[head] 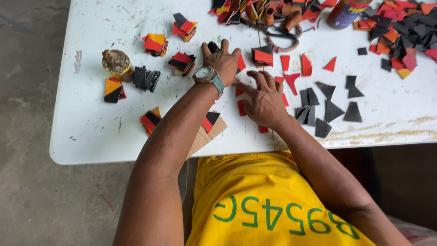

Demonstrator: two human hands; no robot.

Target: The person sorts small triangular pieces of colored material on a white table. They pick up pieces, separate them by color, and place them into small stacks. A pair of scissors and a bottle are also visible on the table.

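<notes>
Here, in the head view, both hands work at the middle of a white tabletop [91,132] strewn with small cut pieces in red, black and orange. The left hand [223,61], a watch on its wrist, lies palm-down with fingers spread flat, pressing on a small stack of black and red pieces [240,64] that peeks out at its far and right edges; it grips nothing. The right hand [261,100] sits just beside it, nearer the body, fingers apart and curled lightly, fingertips pointing left toward the left hand and touching loose red pieces [240,107] lying flat under and around it. Those red pieces lie directly below the right hand's fingers, so that hand is the nearer one to them. To the right, black trapezoid pieces [332,109] lie well apart from both hands. Sorted stacks [182,61] stand left of the left hand, and a cardboard scrap [207,134] lies under the left forearm.
</notes>
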